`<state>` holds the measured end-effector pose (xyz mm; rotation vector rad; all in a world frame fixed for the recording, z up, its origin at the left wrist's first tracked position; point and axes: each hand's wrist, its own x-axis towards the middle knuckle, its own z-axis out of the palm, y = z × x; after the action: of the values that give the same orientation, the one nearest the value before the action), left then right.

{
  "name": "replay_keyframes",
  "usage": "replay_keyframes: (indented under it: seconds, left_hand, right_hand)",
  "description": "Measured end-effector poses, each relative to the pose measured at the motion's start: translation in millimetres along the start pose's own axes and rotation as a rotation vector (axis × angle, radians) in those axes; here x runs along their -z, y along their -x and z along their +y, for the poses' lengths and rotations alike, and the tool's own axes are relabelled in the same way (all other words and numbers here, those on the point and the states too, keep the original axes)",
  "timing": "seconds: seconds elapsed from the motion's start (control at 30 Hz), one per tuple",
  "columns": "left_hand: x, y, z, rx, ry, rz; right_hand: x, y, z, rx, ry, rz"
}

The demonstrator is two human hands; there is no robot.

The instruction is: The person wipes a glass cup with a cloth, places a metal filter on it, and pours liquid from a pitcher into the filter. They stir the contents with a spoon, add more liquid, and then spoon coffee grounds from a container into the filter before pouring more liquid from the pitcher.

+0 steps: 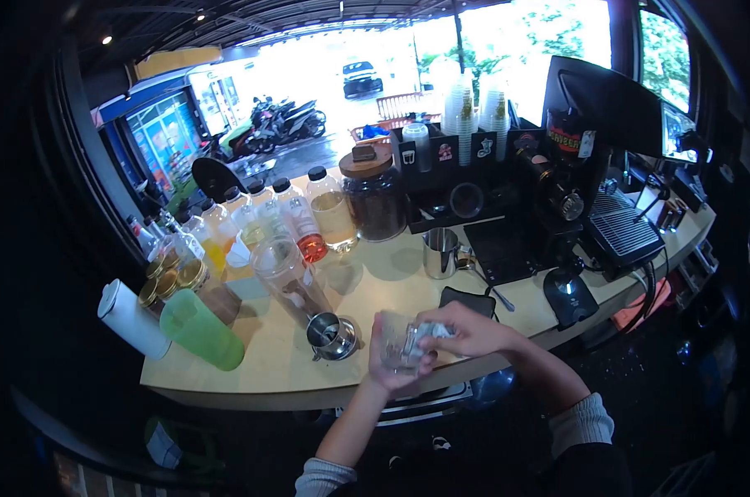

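Observation:
My left hand [381,371] is closed around a small clear glass [398,346], held tilted just off the counter's front edge. My right hand [473,330] grips a crumpled whitish cloth or tissue [435,333] against the mouth of the glass; part of it is hidden by the fingers. Left of the glass, a metal cup [327,333] stands at the foot of a tall clear plastic cylinder [288,273]. Beyond my right hand lies a dark flat pouch or folded cloth [468,301].
On the counter [280,369] stand a green cup [203,331], several bottles [329,211], a big dark jar [375,199] and a steel pitcher [440,253]. A coffee grinder [557,195] and an espresso machine [619,224] occupy the right side. Stacked plastic cups [458,116] rise at the back.

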<state>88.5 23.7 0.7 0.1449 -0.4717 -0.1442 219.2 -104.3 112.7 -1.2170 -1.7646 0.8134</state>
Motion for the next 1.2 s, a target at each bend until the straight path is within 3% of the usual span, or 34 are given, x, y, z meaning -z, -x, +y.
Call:
replay_keyframes:
  seconds: [0.03, 0.07, 0.13, 0.23, 0.33, 0.4, 0.47, 0.53, 0.57, 0.6, 0.63, 0.67, 0.7, 0.8, 0.87, 0.93, 1.0, 1.07, 1.1, 1.13, 1.2]
  left_hand:
    - [-6, 0, 8, -0.015, -0.272, 0.217]
    - [-9, -5, 6, -0.036, -0.277, 0.233]
    - [-31, -16, 3, -0.210, -1.145, 0.355]
    - [-31, -19, -1, -0.194, -1.255, 0.574]
    - [-29, -21, -18, -0.351, -1.033, 0.520]
    - [-28, -23, -27, -0.404, -1.053, 0.507]
    - [-18, -21, -23, -0.422, -0.766, 0.371]
    - [-4, -20, -19, -0.475, -0.826, 0.308]
    - [3, -20, -17, -0.518, -0.756, 0.338]
    - [5, -21, -15, -0.560, -0.688, 0.368]
    - [-2, -27, -19, -0.569, -0.691, 0.368]
    - [-15, -37, -29, -0.659, -0.724, 0.578]
    - [-23, -42, -33, -0.746, -0.751, 0.787]
    - [-19, -24, -16, -0.843, -0.854, 0.605]
    - [-26, -12, -13, -0.864, -0.854, 0.667]
    - [-28, 3, -3, -0.583, -1.000, 0.639]
    - [-20, 14, 0, -0.526, -0.996, 0.626]
    - [-17, 18, -1, -0.351, -1.069, 0.670]
    - [-14, 22, 6, -0.224, -1.143, 0.682]
    - [-13, 29, 14, -0.219, -1.140, 0.682]
    - [-19, 37, 25, 0.017, -0.923, 0.531]
  right_hand:
    - [5, 3, -7, -0.033, -0.050, 0.057]
    - [11, 6, -4, -0.025, -0.065, 0.037]
    - [19, 7, 7, 0.084, 0.441, 0.135]
    - [8, 7, 13, 0.111, 0.392, 0.105]
    - [21, 1, 6, 0.177, 0.406, 0.059]
    - [39, 1, 3, 0.066, 0.017, -0.056]
    - [49, -3, 31, 0.183, 0.035, 0.036]
    - [41, -8, 34, 0.131, -0.215, 0.612]
    - [26, -9, 32, 0.145, -0.113, 0.830]
    - [2, -20, 29, 0.151, -0.112, 0.821]
    - [-26, -31, 30, 0.267, 0.332, 0.904]
    - [-45, -32, 34, 0.381, 0.784, 0.961]
    - [-55, -26, 38, 0.388, 0.785, 0.956]
    - [-70, -13, 60, 0.476, 0.725, 0.796]
    - [-66, -4, 92, 0.605, 0.442, 0.706]
    - [-43, 1, 83, 0.505, 0.343, 0.765]
    - [-30, 4, 56, 0.384, 0.247, 0.841]
    - [-22, 4, 28, 0.132, 0.128, 0.298]
    - [-19, 3, 37, 0.147, 0.283, 0.099]
    - [-15, 3, 36, 0.142, 0.282, 0.102]
    - [-7, -1, 34, 0.286, 0.532, -0.196]
